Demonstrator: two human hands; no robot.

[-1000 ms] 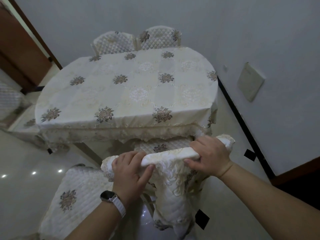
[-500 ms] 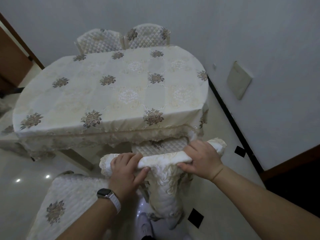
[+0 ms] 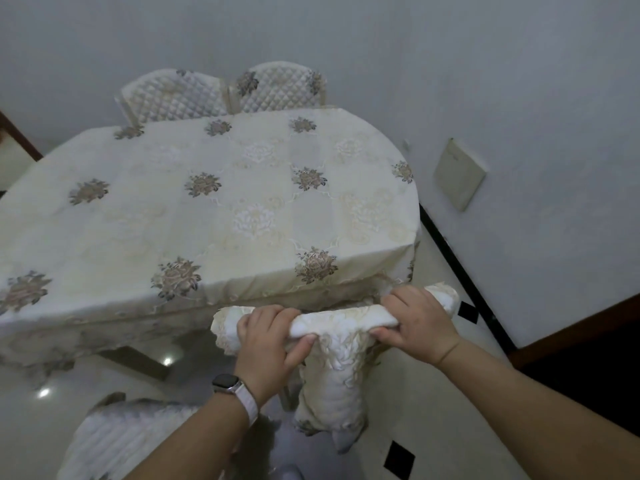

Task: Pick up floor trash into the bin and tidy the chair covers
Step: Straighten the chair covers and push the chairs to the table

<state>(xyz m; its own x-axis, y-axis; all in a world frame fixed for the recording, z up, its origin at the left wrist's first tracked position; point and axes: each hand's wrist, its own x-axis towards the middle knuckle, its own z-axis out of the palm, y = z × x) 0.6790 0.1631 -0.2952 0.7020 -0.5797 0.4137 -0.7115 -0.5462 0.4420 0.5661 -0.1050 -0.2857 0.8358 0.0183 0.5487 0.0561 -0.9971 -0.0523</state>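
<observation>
Chair cover (image 3: 341, 320) bunched into roll along top rail, long axis 9-to-3 o'clock, remainder hanging toward 6. Left hand (image 3: 266, 344) grips near 9 end, right hand (image 3: 415, 323) near 3 end. Fingers (image 3: 263, 315) curled over roll, thumbs beneath. Both hands equally near. Cloth-covered counter (image 3: 207, 202) at 12. Bin not in view.

Table (image 3: 207, 209) fills the centre-left, two chairs (image 3: 173, 98) behind it up top; chair cover (image 3: 339, 344) sits lower centre before it, another seat (image 3: 131, 434) lower left.
</observation>
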